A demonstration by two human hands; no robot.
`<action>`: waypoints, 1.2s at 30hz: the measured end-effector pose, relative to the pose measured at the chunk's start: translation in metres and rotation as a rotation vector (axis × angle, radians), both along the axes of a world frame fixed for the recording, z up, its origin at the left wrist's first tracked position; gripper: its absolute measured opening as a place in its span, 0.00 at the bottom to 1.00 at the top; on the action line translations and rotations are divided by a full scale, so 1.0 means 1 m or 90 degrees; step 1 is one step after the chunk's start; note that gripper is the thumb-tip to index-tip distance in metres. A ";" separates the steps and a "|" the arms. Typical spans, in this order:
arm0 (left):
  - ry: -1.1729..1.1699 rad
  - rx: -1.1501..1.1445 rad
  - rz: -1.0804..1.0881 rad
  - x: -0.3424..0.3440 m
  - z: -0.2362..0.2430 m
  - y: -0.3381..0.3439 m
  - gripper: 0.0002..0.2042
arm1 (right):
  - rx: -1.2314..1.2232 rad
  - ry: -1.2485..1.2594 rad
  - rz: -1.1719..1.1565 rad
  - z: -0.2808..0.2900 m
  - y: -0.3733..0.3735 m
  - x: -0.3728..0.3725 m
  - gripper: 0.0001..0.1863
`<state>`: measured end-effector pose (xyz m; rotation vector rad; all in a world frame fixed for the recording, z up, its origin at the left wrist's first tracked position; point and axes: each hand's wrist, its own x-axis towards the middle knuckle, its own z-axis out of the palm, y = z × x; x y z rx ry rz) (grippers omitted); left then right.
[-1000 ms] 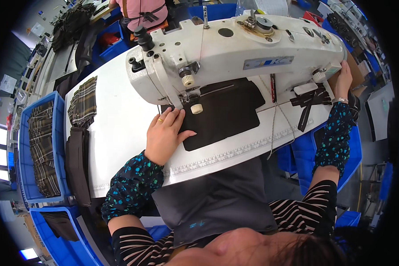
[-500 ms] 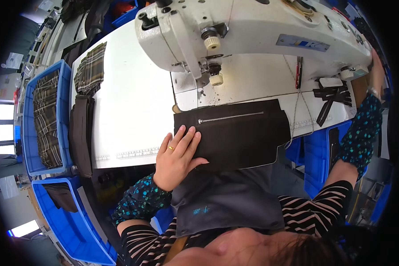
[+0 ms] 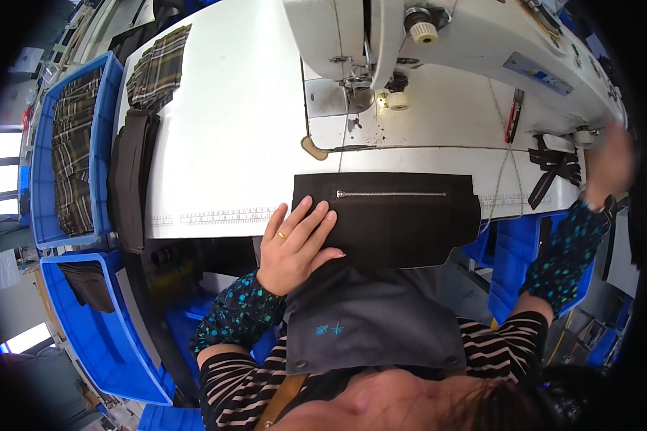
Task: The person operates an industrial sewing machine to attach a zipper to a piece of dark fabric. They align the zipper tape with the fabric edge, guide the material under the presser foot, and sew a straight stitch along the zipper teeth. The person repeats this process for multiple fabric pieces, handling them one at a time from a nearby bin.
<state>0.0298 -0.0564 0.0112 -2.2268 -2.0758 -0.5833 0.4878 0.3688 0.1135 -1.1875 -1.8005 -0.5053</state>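
Observation:
A dark brown fabric panel [image 3: 410,230] with a silver zipper [image 3: 392,194] set across its upper part lies over the table's front edge, its near part above my grey apron. My left hand [image 3: 295,244] rests flat on the panel's left side, fingers spread. Beyond the panel stands a white sewing machine [image 3: 474,36], and a thread runs from its needle area [image 3: 358,79] toward the panel's far edge. My right hand [image 3: 612,167] is off at the far right, close to the machine's right end. Motion blurs its fingers, so I cannot see whether they hold anything.
Black zipper pieces [image 3: 553,165] and a red-handled tool [image 3: 513,116] lie right of the needle. Plaid fabric [image 3: 159,68] and folded dark pieces [image 3: 131,179] are on the left. Blue bins [image 3: 97,215] stand beside the table, one filled with plaid pieces; another blue bin [image 3: 514,251] sits below right.
The panel has come away from the needle plate toward me and lies straighter, my left hand still on it. My right hand has moved nearer along the machine's right end. The whole view has shifted.

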 end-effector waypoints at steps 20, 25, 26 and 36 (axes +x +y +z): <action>-0.148 0.113 0.120 0.004 0.008 0.061 0.18 | -0.572 -0.079 0.454 -0.037 -0.159 -0.178 0.13; -0.189 0.142 0.109 0.003 0.007 0.062 0.10 | -0.452 -0.217 0.474 -0.045 -0.189 -0.242 0.09; -0.193 0.146 0.107 0.004 0.008 0.063 0.10 | -0.374 -0.288 0.454 -0.046 -0.195 -0.253 0.08; -0.181 0.165 0.103 0.001 0.003 0.057 0.08 | -0.162 -0.383 0.564 -0.073 -0.193 -0.294 0.12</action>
